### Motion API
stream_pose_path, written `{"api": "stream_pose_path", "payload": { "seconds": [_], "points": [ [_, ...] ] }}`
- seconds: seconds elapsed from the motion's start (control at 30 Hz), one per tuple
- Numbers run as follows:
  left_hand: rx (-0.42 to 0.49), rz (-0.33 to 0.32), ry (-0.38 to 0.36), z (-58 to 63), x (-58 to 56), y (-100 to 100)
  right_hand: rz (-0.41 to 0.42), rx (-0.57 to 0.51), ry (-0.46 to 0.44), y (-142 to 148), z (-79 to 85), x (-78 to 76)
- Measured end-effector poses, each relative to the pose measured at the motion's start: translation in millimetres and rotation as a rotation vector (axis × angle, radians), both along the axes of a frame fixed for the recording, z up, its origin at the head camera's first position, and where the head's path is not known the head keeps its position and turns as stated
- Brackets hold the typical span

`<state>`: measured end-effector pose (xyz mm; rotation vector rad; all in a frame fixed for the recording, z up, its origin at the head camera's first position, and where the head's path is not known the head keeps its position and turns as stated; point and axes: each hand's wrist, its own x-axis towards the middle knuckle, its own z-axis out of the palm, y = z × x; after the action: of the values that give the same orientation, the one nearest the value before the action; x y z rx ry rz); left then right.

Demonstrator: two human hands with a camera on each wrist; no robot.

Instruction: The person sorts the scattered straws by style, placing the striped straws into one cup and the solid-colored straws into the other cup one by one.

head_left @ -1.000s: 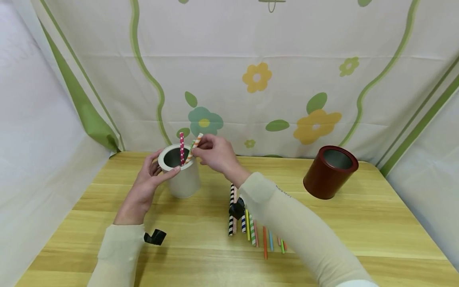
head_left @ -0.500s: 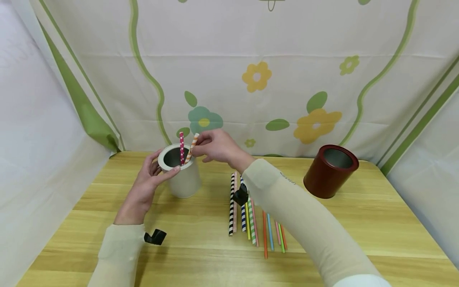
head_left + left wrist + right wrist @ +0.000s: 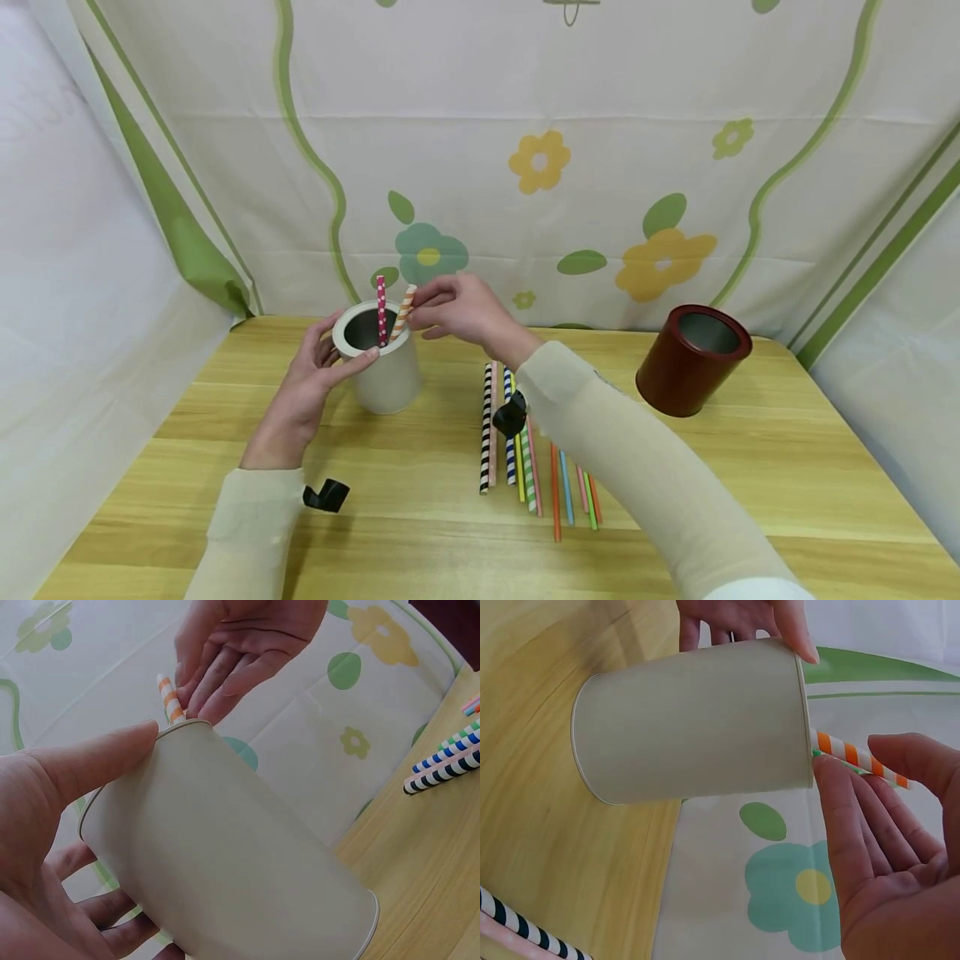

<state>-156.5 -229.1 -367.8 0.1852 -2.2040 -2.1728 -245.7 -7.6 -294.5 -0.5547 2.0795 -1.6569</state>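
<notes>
A white can stands on the table at the left. My left hand grips its side, the thumb lying on the rim and the fingers round the far side. A pink paper straw with white dots and an orange-and-white striped straw stick out of the can. My right hand is at the striped straw, its thumb and fingers apart around it in the right wrist view. There, part of a green straw shows behind the striped one, close to the fingertips. The straws' lower ends are hidden inside the can.
Several paper straws lie mid-table, among them a black-and-white striped one, a green-and-white striped one and an orange one. My right sleeve covers some of them. A dark red can stands at the right, before the flowered curtain.
The striped straw has become more upright and settled slightly lower in the can. My right fingers have loosened from it and drawn a little to the right. The left hand stays put.
</notes>
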Motion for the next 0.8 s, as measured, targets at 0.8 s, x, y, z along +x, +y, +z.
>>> {"api": "stream_pose_path", "payload": {
  "seconds": [0.8],
  "points": [
    [-0.011, -0.006, -0.008, 0.5, 2.3, -0.9, -0.284, 0.001, -0.123, 95.3, -85.4, 19.3]
  ]
}}
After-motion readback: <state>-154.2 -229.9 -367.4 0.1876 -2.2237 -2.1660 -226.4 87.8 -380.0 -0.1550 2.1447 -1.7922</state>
